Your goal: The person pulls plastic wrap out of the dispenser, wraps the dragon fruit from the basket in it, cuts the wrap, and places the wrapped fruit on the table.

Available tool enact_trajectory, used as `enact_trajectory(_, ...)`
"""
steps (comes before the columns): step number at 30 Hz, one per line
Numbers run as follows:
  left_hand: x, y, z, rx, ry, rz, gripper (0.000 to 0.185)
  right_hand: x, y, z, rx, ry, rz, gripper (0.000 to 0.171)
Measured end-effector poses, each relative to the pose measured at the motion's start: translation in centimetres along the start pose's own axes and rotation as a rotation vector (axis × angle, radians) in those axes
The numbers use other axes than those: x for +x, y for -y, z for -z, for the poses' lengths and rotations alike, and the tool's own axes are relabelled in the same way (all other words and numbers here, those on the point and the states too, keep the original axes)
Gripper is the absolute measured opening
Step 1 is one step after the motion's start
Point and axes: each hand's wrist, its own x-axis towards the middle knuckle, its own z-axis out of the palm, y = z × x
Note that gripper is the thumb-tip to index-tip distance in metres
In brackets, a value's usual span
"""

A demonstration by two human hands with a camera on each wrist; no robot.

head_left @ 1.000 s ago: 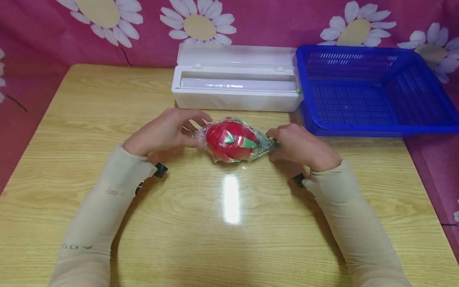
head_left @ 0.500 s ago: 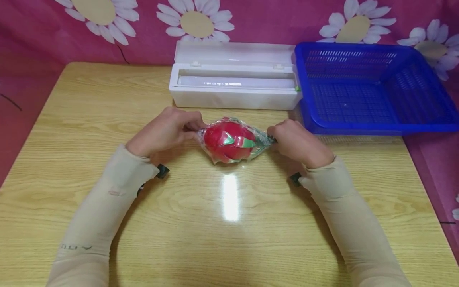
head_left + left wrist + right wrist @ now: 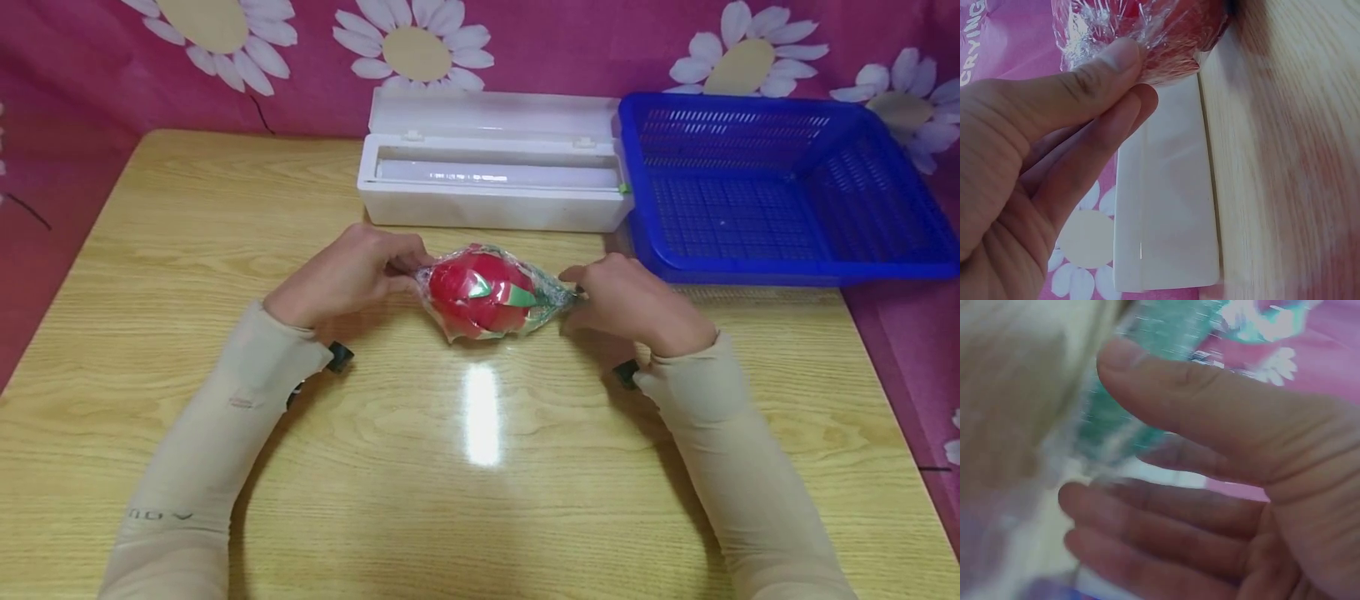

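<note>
We have the fruit [image 3: 482,295], red with green tips and wrapped in clear film [image 3: 1094,28], lying on the worktop [image 3: 480,467] at the centre, between our two hands. Our left hand [image 3: 347,275] sits at the fruit's 9 o'clock; in the left wrist view its thumb and forefinger pinch the bunched film at that end. Our right hand [image 3: 637,304] sits at 3 o'clock. Its grip is harder to read: the right wrist view is blurred, the thumb lies over the film tail and the other fingers look nearly straight, so we cannot tell whether it truly pinches or only touches.

The risks, as we judge them:
- The film is thin. If both ends are pulled outward too hard, it could tear at the green tips, which poke against it.
- If the right side has only a loose hold, the tail could slip free and spring open.
- The fruit is rounded and could roll on the glossy worktop toward the dispenser [image 3: 495,187] at 12 o'clock.
- The basket [image 3: 772,187] lies at 2 o'clock, near our right hand, so a wide move could knock its rim.
</note>
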Motion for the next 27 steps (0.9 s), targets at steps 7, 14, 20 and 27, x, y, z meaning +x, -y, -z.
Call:
enact_trajectory(7,0.1,-0.2,0.2,-0.011,0.015,0.004,0.024,-1.2,0.4,1.1,-0.024,-0.172,0.103,0.009)
enact_trajectory(14,0.1,-0.1,0.1,-0.002,0.022,-0.007,0.024,-0.7,0.6,0.0,-0.016,-0.173,0.197,0.030)
enact_trajectory(20,0.1,0.0,0.1,-0.001,0.025,-0.009,0.023,-0.1,0.3,-0.4,0.001,-0.217,0.163,0.018)
enact_trajectory(27,0.0,0.0,0.1,-0.008,0.015,-0.009,0.023,0.5,0.2,-0.9,-0.011,-0.213,0.133,0.003)
